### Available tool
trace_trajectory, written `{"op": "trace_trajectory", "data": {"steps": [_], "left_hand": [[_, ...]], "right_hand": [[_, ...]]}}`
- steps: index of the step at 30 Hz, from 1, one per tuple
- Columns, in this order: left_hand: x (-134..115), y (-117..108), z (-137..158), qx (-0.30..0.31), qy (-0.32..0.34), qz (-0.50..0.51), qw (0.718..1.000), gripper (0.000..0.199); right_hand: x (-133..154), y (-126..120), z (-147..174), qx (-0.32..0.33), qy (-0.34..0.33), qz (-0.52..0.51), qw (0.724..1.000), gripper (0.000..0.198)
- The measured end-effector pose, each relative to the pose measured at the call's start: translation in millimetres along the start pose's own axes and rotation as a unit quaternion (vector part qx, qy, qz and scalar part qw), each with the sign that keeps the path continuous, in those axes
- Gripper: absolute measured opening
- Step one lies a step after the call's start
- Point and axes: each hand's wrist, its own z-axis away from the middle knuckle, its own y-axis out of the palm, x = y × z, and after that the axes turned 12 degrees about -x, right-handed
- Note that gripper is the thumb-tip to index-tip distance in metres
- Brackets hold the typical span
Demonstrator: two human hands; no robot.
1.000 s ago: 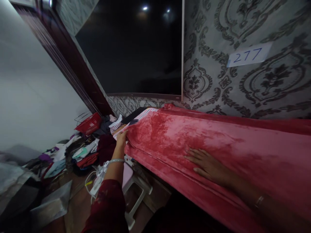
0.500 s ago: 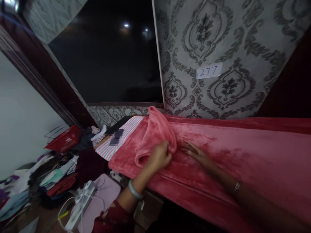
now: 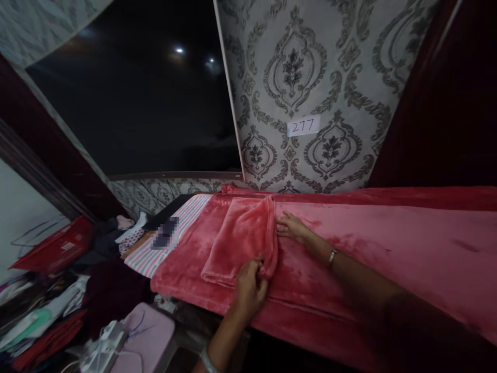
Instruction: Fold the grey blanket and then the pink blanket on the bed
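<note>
A pink plush cloth [image 3: 240, 235], folded into a rough rectangle, lies on the red-pink plush blanket [image 3: 388, 233]. My left hand [image 3: 250, 290] pinches its near right corner between thumb and fingers. At the cloth's far right side is my right hand [image 3: 293, 228], fingers stretched out and resting on the blanket close to the folded edge. What kind of item the folded cloth is, I cannot tell. Left of it, a striped cloth [image 3: 149, 259] shows, with a blurred-out dark object [image 3: 165, 233] on top.
Behind stand a large dark screen [image 3: 147, 93] and a patterned wall with a paper label [image 3: 303, 125] reading 277. At lower left are piled clothes [image 3: 42, 316], a red bag [image 3: 58, 246], and a power strip [image 3: 103, 347] on a pink stool [image 3: 151, 331].
The cloth's raised, bunched part has come down and now lies flat. My left hand has moved to its near corner, my right hand to its far side. The view has swung right.
</note>
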Motion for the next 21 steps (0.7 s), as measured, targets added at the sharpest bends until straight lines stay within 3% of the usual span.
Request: {"op": "trace_trajectory", "data": {"steps": [5, 8, 10, 14, 18, 21], "left_hand": [[-3.0, 4.9, -4.9, 0.04, 0.012, -0.028, 0.999, 0.04], [-4.6, 7.5, -9.8, 0.066, 0.052, -0.059, 0.995, 0.042], [-6.6, 9.1, -12.7, 0.048, 0.08, -0.059, 0.994, 0.043], [-15.5, 17.9, -11.5, 0.006, 0.119, -0.018, 0.993, 0.041], [-29.2, 33.2, 0.3, 0.05, 0.138, -0.006, 0.989, 0.043], [-34.9, 40.2, 8.1, 0.062, 0.128, -0.01, 0.99, 0.046]], "right_hand": [[6.5, 31.7, -29.3, -0.075, -0.061, 0.056, 0.994, 0.084], [12.0, 44.6, -44.3, -0.126, -0.143, 0.083, 0.978, 0.08], [17.6, 43.7, -51.6, -0.152, -0.206, 0.097, 0.962, 0.074], [19.1, 11.1, -57.9, -0.187, -0.293, 0.132, 0.928, 0.072], [-0.5, -32.3, -55.5, -0.209, -0.311, 0.183, 0.909, 0.071], [-15.0, -46.8, -54.3, -0.2, -0.321, 0.21, 0.902, 0.066]]}}
